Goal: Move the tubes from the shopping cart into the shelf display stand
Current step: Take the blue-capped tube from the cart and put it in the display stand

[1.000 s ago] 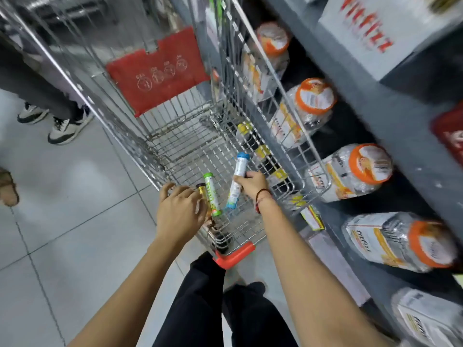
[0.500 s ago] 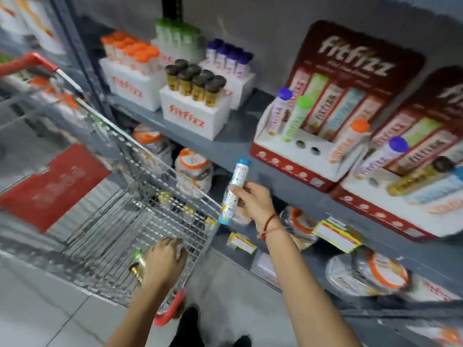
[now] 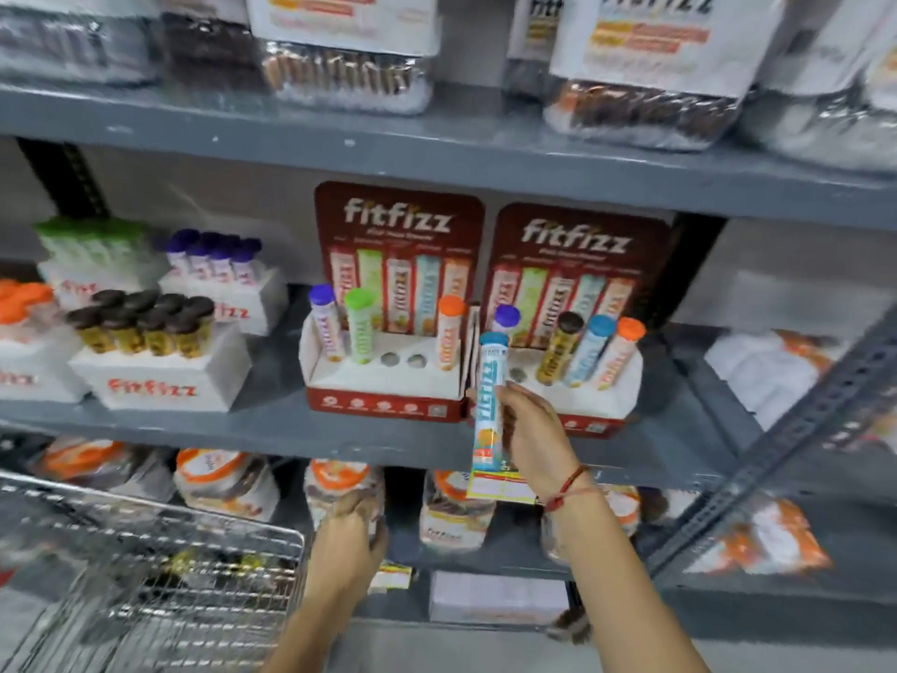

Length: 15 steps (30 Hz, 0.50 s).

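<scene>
My right hand (image 3: 531, 437) grips a blue-capped tube (image 3: 489, 395) upright, in front of the gap between two red-and-white display stands on the middle shelf. The left stand (image 3: 383, 408) holds a purple, a green and an orange tube, with two empty holes (image 3: 401, 360) between them. The right stand (image 3: 589, 425) holds purple, brown, blue and orange tubes and has one empty hole (image 3: 518, 375). Lower down, my left hand (image 3: 347, 544) is curled beside the wire shopping cart (image 3: 160, 619); its palm is hidden. Blurred yellowish tubes (image 3: 187, 561) lie in the cart.
White boxes of capped tubes (image 3: 150, 376) fill the shelf's left side. Orange-lidded jars (image 3: 223, 483) line the lower shelf, and wrapped packs (image 3: 640, 89) the top shelf. A grey slanted upright (image 3: 776, 459) crosses the right side. A price tag (image 3: 495, 485) hangs on the shelf edge.
My view has swung up from the cart to the shelf. My right hand has carried the blue-capped tube up to the stands. My left hand has risen out of the cart.
</scene>
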### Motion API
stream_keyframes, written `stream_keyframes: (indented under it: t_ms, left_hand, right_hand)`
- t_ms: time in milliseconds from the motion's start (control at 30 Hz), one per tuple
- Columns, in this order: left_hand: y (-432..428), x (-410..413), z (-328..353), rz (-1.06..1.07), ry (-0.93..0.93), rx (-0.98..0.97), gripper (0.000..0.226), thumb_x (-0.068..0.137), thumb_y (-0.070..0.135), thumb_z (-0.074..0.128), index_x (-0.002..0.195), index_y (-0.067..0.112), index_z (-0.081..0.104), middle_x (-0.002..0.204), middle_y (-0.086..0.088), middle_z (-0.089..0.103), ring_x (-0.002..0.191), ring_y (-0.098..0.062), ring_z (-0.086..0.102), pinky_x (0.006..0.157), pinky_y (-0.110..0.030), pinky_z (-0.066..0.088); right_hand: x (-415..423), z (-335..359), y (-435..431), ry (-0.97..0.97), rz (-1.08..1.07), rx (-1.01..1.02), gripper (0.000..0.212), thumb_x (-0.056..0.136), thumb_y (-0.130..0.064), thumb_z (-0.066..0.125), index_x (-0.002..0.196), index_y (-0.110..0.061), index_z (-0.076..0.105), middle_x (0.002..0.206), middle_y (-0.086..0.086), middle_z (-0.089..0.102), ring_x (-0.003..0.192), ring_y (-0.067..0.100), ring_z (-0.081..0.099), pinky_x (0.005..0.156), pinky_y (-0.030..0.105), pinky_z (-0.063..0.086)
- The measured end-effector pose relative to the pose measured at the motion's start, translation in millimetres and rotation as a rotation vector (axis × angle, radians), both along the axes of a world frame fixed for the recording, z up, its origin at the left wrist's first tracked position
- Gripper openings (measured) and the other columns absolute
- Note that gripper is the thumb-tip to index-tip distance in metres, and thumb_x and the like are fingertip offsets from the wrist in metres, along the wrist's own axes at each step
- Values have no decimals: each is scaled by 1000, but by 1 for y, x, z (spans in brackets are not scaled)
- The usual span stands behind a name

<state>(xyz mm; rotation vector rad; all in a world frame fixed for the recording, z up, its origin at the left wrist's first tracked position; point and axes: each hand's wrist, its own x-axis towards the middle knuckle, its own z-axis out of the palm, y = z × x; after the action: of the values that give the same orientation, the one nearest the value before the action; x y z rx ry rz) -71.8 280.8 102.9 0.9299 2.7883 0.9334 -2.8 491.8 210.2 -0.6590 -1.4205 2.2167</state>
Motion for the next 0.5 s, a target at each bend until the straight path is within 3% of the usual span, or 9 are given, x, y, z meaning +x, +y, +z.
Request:
stream_keyframes:
  t_ms: [200,500]
  left_hand:
    - [41,-9,26,-149,197,128,37,71,-6,68,107,-2,62,112,-22,64,100,-39,61,86,-49,52]
    - [64,-26,26,-175,282,-42,45,86,12,58,129,3,47,134,-17,51,127,-30,43,104,-47,34]
  right_hand:
    - [17,3,21,80,-28,-1,18,93,-15,51,92,-17,69,73,-7,73,65,4,65,59,17,53]
    - [15,11,35,103,-59,93,20,90,-16,56,108,-19,65,93,-7,74,87,5,68,75,18,56]
